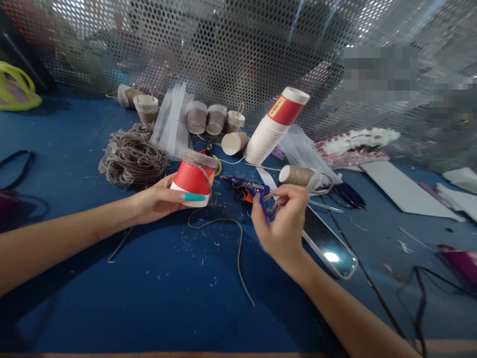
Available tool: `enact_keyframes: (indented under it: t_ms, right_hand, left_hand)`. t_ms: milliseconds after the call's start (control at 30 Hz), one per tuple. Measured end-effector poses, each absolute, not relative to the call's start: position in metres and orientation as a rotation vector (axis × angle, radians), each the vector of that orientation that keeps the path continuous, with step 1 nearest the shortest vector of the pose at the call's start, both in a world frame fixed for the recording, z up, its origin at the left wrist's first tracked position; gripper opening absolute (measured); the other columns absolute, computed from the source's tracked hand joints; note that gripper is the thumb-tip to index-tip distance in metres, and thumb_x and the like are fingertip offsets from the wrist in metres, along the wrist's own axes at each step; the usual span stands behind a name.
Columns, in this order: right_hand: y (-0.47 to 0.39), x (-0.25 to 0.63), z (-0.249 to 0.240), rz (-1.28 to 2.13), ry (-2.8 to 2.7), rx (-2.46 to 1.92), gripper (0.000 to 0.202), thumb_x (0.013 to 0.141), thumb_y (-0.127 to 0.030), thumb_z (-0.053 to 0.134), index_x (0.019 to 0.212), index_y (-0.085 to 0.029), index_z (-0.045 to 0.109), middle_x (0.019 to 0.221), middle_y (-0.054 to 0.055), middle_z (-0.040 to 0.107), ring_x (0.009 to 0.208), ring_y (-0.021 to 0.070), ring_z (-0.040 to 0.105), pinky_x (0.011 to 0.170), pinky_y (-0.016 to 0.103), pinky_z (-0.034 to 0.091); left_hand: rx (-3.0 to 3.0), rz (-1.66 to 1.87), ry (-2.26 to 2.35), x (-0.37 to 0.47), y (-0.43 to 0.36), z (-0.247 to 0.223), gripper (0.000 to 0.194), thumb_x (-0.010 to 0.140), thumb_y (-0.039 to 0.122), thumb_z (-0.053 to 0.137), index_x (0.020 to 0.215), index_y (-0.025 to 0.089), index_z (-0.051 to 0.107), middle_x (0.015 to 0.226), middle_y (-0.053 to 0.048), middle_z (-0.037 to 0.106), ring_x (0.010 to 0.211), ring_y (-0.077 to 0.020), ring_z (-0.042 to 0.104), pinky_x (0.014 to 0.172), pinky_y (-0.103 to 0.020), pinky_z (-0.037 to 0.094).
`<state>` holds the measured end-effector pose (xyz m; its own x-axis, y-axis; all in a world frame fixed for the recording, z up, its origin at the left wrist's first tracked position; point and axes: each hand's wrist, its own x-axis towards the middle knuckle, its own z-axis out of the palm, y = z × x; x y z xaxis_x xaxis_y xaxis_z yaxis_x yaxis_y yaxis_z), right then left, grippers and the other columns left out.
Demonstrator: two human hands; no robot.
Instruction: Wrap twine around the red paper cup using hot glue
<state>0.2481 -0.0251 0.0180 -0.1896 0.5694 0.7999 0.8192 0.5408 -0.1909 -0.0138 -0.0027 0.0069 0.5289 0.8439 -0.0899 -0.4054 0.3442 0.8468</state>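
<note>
My left hand [158, 201] is closed around a red and white paper cup [192, 179]. Grey cord [201, 158] is wound about the cup's upper end, and its loose tail [238, 243] trails down over the table. In my right hand [283, 223] is a blue glue gun [257, 189], its nozzle pointing left towards the cup but apart from it. A small red light glows on the gun's body. Left of the cup and behind it lies a heap of grey cord [134, 156]. Yellow-handled scissors [217, 165] are partly hidden behind the cup.
A tilted stack of paper cups [266, 132] stands behind my hands. Several cord-wrapped cups [197, 117] line the perforated metal panel [238, 54]. A phone [330, 243] lies by my right wrist. White boards [406, 191] and a dark cable [421, 298] are on the right.
</note>
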Motion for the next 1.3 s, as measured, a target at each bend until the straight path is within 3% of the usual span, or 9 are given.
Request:
enact_keyframes:
  t_ms: [167, 367, 500, 633, 767, 900, 1000, 1167, 1300]
  right_hand:
    - [-0.005, 0.255, 0.019, -0.025, -1.796, -1.967, 0.067, 0.075, -0.066, 0.055, 0.111, -0.011, 0.04, 0.103, 0.022, 0.057, 0.097, 0.0383, 0.061, 0.074, 0.051, 0.05]
    - [-0.007, 0.241, 0.03, 0.192, -1.768, -2.199, 0.093, 0.071, -0.072, 0.055, 0.129, -0.004, 0.03, 0.099, 0.025, 0.065, 0.086, 0.0386, 0.067, 0.069, 0.048, 0.05]
    - [-0.006, 0.233, 0.028, 0.139, -1.771, -2.218, 0.088, 0.072, -0.062, 0.061, 0.13, -0.003, 0.031, 0.098, 0.025, 0.066, 0.088, 0.0394, 0.067, 0.073, 0.05, 0.051]
    - [-0.005, 0.233, 0.024, 0.118, -1.769, -2.095, 0.071, 0.073, -0.041, 0.06, 0.129, -0.008, 0.032, 0.098, 0.019, 0.065, 0.089, 0.0351, 0.068, 0.077, 0.049, 0.052]
    - [-0.009, 0.237, 0.023, 0.104, -1.731, -1.899, 0.069, 0.072, -0.034, 0.059, 0.13, -0.012, 0.027, 0.096, 0.013, 0.062, 0.087, 0.0308, 0.067, 0.077, 0.048, 0.053]
    - [-0.019, 0.237, 0.024, 0.01, -1.698, -1.568, 0.068, 0.075, -0.032, 0.06, 0.129, -0.017, 0.022, 0.091, 0.004, 0.054, 0.075, 0.0215, 0.063, 0.071, 0.044, 0.056]
    - [-0.029, 0.233, 0.026, 0.062, -1.652, -1.33, 0.065, 0.076, -0.03, 0.065, 0.124, -0.025, 0.021, 0.1, 0.004, 0.048, 0.068, 0.0145, 0.059, 0.058, 0.035, 0.057]
    - [-0.038, 0.228, 0.024, 0.027, -1.676, -1.142, 0.064, 0.074, -0.023, 0.071, 0.117, -0.029, 0.025, 0.121, 0.011, 0.042, 0.086, 0.0152, 0.062, 0.059, 0.031, 0.059]
    - [-0.039, 0.23, 0.021, 0.028, -1.71, -1.135, 0.064, 0.074, -0.021, 0.07, 0.117, -0.03, 0.024, 0.123, 0.01, 0.04, 0.094, 0.0164, 0.06, 0.062, 0.031, 0.06]
  left_hand:
    - [0.919, 0.923, 0.612, -0.009, -0.004, 0.006, 0.064, 0.057, 0.019, 0.085, 0.116, 0.018, 0.059, 0.108, -0.008, 0.069, 0.098, -0.0236, 0.065, 0.088, -0.035, 0.051]
    - [0.992, 0.91, 0.58, -0.006, -0.005, 0.0, 0.061, 0.056, 0.017, 0.087, 0.112, 0.019, 0.061, 0.102, -0.007, 0.07, 0.09, -0.0215, 0.066, 0.079, -0.032, 0.05]
    - [0.988, 0.914, 0.567, -0.006, -0.006, 0.0, 0.058, 0.055, 0.013, 0.087, 0.108, 0.018, 0.064, 0.102, -0.006, 0.071, 0.092, -0.0216, 0.066, 0.08, -0.032, 0.05]
    - [0.975, 0.922, 0.569, -0.004, -0.007, 0.003, 0.056, 0.054, 0.014, 0.088, 0.105, 0.016, 0.066, 0.101, -0.006, 0.071, 0.092, -0.0197, 0.065, 0.081, -0.03, 0.05]
    - [0.946, 0.94, 0.598, -0.002, -0.009, 0.003, 0.056, 0.052, 0.014, 0.089, 0.103, 0.016, 0.066, 0.099, -0.006, 0.072, 0.09, -0.0194, 0.066, 0.08, -0.03, 0.05]
    - [0.915, 0.941, 0.631, -0.001, -0.011, 0.006, 0.056, 0.051, 0.015, 0.089, 0.102, 0.015, 0.066, 0.099, -0.006, 0.071, 0.092, -0.0205, 0.066, 0.085, -0.033, 0.05]
    - [0.916, 0.955, 0.646, 0.001, -0.012, 0.009, 0.055, 0.051, 0.016, 0.09, 0.101, 0.015, 0.066, 0.096, -0.005, 0.072, 0.089, -0.0198, 0.066, 0.087, -0.035, 0.05]
    - [0.933, 0.974, 0.663, 0.004, -0.014, 0.009, 0.056, 0.052, 0.017, 0.091, 0.102, 0.015, 0.065, 0.096, -0.004, 0.073, 0.088, -0.0183, 0.067, 0.086, -0.032, 0.051]
    - [0.985, 0.959, 0.657, 0.003, -0.014, 0.006, 0.054, 0.056, 0.02, 0.089, 0.104, 0.015, 0.065, 0.103, -0.008, 0.073, 0.094, -0.0235, 0.068, 0.09, -0.037, 0.051]
